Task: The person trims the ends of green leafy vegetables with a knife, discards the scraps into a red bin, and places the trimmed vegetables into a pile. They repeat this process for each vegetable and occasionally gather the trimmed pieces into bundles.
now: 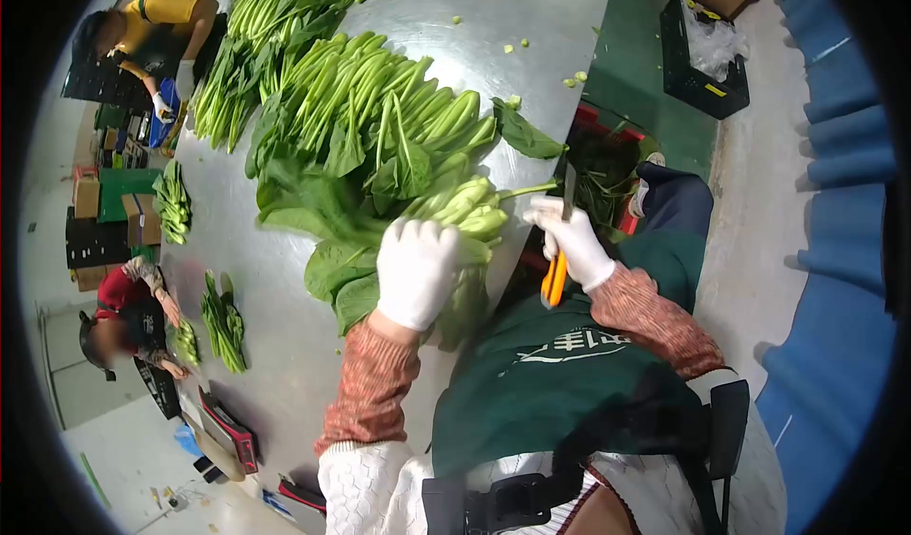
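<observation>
Rows of leafy greens [356,94] with pale green stems lie on the metal table [418,13]. My left hand [415,271], in a white glove, is closed over a bunch of greens [472,205] near the table's edge; its stem ends point right and the leaves to the left are blurred. My right hand [572,241], also gloved, holds a knife [555,279] with an orange handle, its blade upward, just right of the stems. A single leaf [527,132] lies at the edge above it.
Two people work across the table, one in yellow [171,23], one in red [119,293]. Small bunches [223,324] lie on the far side. Below the near edge is a red crate [626,220] with leaves; a black crate [702,70] stands on the floor.
</observation>
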